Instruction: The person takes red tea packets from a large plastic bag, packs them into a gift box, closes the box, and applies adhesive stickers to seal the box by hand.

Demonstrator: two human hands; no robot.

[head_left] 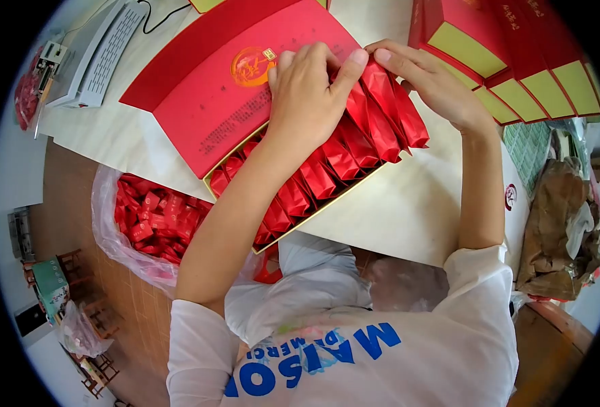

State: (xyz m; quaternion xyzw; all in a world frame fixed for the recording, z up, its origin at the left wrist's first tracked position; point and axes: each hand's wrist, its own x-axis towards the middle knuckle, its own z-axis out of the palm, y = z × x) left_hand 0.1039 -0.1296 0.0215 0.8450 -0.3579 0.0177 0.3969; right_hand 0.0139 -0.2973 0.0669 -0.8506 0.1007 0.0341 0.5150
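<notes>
An open red gift box lies tilted on the table, its printed lid [211, 88] folded back and its gold-edged tray [327, 207] filled with a row of shiny red packets [317, 175]. My left hand [311, 91] reaches over the box, fingers curled at the far side of the row; what they hold, if anything, is hidden. At the box's right end my right hand [425, 80] bends its fingers over the tops of the last red packets [389, 102], its fingertips near my left thumb. These end packets stand a little higher than the others.
Stacked red and yellow boxes [510, 61] stand at the back right of the table [408, 210]. A plastic bag [110, 224] of loose red packets is below the table's left edge. A grey machine [100, 54] sits at the back left, brown paper [557, 230] at the right.
</notes>
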